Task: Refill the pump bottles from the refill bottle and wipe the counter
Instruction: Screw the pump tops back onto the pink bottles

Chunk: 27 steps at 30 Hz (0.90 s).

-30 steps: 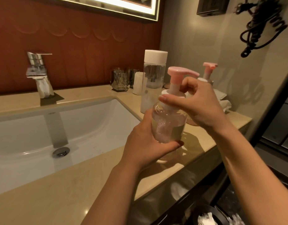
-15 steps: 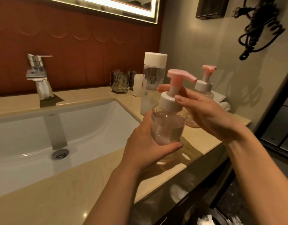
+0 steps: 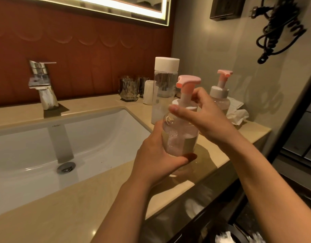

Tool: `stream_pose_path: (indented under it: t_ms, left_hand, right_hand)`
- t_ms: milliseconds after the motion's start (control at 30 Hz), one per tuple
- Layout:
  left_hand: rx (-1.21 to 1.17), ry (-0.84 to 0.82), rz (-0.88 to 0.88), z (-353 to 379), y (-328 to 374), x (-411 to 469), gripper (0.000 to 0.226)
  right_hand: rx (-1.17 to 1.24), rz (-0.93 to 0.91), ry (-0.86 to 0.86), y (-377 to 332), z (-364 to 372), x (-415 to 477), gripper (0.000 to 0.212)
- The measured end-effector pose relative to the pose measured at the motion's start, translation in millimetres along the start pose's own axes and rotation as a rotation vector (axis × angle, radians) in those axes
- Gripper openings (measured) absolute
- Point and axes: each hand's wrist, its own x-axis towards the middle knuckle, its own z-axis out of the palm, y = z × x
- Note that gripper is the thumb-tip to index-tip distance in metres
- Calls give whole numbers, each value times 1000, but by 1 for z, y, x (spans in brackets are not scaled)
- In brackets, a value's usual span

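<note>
My left hand (image 3: pixel 156 160) grips the clear body of a pump bottle (image 3: pixel 180 137) held just above the counter (image 3: pixel 81 204). The bottle is about half full of liquid with foam on top. Its pink pump head (image 3: pixel 188 83) points right. My right hand (image 3: pixel 202 116) curls round the white collar under the pump. Behind stands the tall clear refill bottle (image 3: pixel 164 92) with a white cap on. A second pump bottle (image 3: pixel 220 95) stands at the back right next to a crumpled white cloth (image 3: pixel 238 113).
A white sink (image 3: pixel 46 146) with a chrome tap (image 3: pixel 41 83) fills the left. Glass cups (image 3: pixel 129 90) and a small white roll (image 3: pixel 148 94) stand by the red wall. A coiled black cord (image 3: pixel 277 28) hangs on the right wall. A bin (image 3: pixel 226 236) sits below the counter edge.
My right hand has shifted round the white collar and the pump head has turned a little. The bottle stays in my left hand at about the same place.
</note>
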Motion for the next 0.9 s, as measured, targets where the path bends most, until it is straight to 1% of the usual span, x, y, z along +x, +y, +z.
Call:
stream_pose_path:
  t_ms: [67, 100, 167, 233, 367, 433, 500, 600, 667, 700, 733, 800, 833, 867, 900]
  left_hand:
    - [-10, 7, -3, 0, 0, -1, 88]
    - [-7, 9, -1, 0, 0, -1, 87]
    - [7, 12, 4, 0, 0, -1, 87]
    - [8, 13, 2, 0, 0, 0, 87]
    - [5, 14, 7, 0, -1, 0, 86]
    - [6, 10, 5, 0, -1, 0, 87]
    - [6, 5, 7, 0, 0, 1, 88]
    - [6, -1, 4, 0, 0, 1, 88]
    - [11, 0, 8, 0, 0, 1, 88]
    - [13, 2, 11, 0, 0, 1, 88]
    - [12, 4, 13, -1, 0, 0, 88]
    - [8, 9, 16, -1, 1, 0, 88]
    - [8, 10, 18, -1, 1, 0, 88]
    - [6, 10, 22, -1, 1, 0, 88]
    - [3, 11, 26, -1, 1, 0, 88]
  right_hand:
    - [132, 5, -193, 2, -7, 0, 61]
    - [181, 4, -259, 2, -11, -1, 57]
    - [250, 0, -290, 7, -17, -2, 50]
    - [307, -14, -239, 9, -19, -3, 46]
    - [300, -36, -61, 6, -13, -5, 54]
    - [289, -34, 15, 5, -9, -5, 53]
    - [246, -52, 63, 3, -5, -6, 48]
    - [164, -62, 93, 3, -2, -7, 48]
    - [105, -67, 37, 4, -5, -5, 48]
    - [99, -61, -32, 5, -8, -4, 50]
    - [118, -40, -121, 5, -12, -4, 56]
    - [175, 18, -280, 8, -20, -3, 79]
    - [178, 27, -325, 10, -23, -4, 81]
    - [167, 15, -341, 10, -24, -5, 72]
    - [164, -7, -337, 10, -24, -6, 58]
